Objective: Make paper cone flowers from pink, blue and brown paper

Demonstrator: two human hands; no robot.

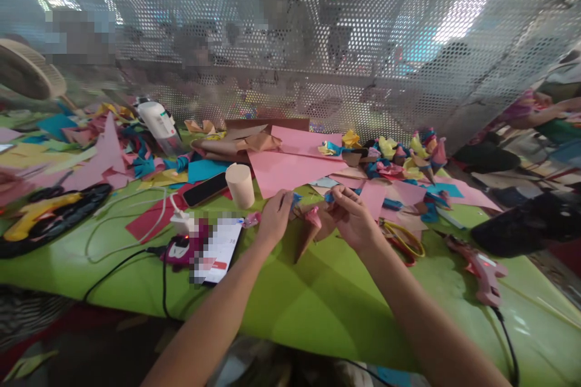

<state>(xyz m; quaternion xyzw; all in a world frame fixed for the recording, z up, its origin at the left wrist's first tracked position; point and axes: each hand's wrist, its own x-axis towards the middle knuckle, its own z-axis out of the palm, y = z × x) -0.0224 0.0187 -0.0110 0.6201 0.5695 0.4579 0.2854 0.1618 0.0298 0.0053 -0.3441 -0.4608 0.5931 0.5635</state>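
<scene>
My left hand [276, 216] is closed in a pinch on a small piece of blue paper [296, 199]. A little to the right, my right hand [356, 216] pinches another bit of blue paper [328, 196]. I cannot tell whether the two blue bits are joined. Between and just below my hands is a brown paper cone [306, 239] with a crumpled pink paper top [313, 215], its tip pointing down toward me. A small pink crumpled piece [252, 219] lies left of my left hand.
A pink glue gun [483, 269] and yellow-handled scissors [406, 242] lie to the right. At left are a lit phone [220, 248], a power strip [177, 251], cables and a yellow glue gun [40, 216]. A cream roll [240, 185] stands ahead, before pink sheets [295, 172] and paper cones.
</scene>
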